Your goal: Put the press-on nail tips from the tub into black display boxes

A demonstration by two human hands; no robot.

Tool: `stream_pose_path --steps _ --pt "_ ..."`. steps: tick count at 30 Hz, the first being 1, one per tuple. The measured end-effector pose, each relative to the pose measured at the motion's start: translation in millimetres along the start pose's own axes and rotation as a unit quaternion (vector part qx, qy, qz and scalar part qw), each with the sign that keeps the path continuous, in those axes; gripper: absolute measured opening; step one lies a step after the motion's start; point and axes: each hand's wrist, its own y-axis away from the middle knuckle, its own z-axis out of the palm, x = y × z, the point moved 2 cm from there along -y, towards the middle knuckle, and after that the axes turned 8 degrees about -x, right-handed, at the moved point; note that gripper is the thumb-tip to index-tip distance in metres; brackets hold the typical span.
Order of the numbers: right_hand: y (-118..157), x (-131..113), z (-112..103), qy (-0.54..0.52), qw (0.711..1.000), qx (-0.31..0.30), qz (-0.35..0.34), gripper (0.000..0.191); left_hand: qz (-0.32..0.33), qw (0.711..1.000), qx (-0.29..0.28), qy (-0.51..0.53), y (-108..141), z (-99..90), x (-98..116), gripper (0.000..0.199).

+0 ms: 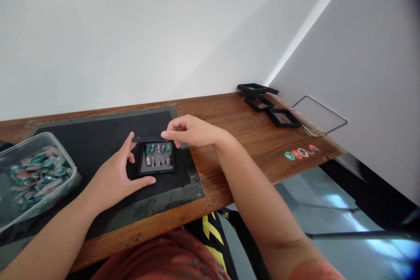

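A small black box [142, 169] lies on the dark mat with several press-on nails [159, 148] in two rows inside, in teal, pink and grey tones. Its narrow black lid [147, 139] stands up along the far side. My left hand [114, 175] spans the box's left side, thumb along the near edge and index finger at the lid's left end. With thumb and fingers pinched, my right hand [187, 131] grips the lid's right end. To the left, a clear plastic tub [70, 153] holds many loose press-on nails [42, 177].
The black mat [98, 133] lies on a wooden table [216, 113] against a white wall. At the far right are several black boxes [284, 118] and a thin wire frame [320, 116]. Round coloured stickers [297, 154] sit near the right edge.
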Motion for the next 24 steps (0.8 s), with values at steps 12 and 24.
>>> stream_pose_path --steps 12,24 --pt "2.6 -5.4 13.6 0.051 0.976 -0.159 0.141 0.032 0.053 0.998 -0.024 -0.006 -0.3 -0.5 -3.1 0.111" --pt "-1.0 0.6 16.7 0.106 0.961 -0.205 0.151 0.024 0.016 1.000 -0.018 -0.018 -0.7 -5.3 5.5 0.094"
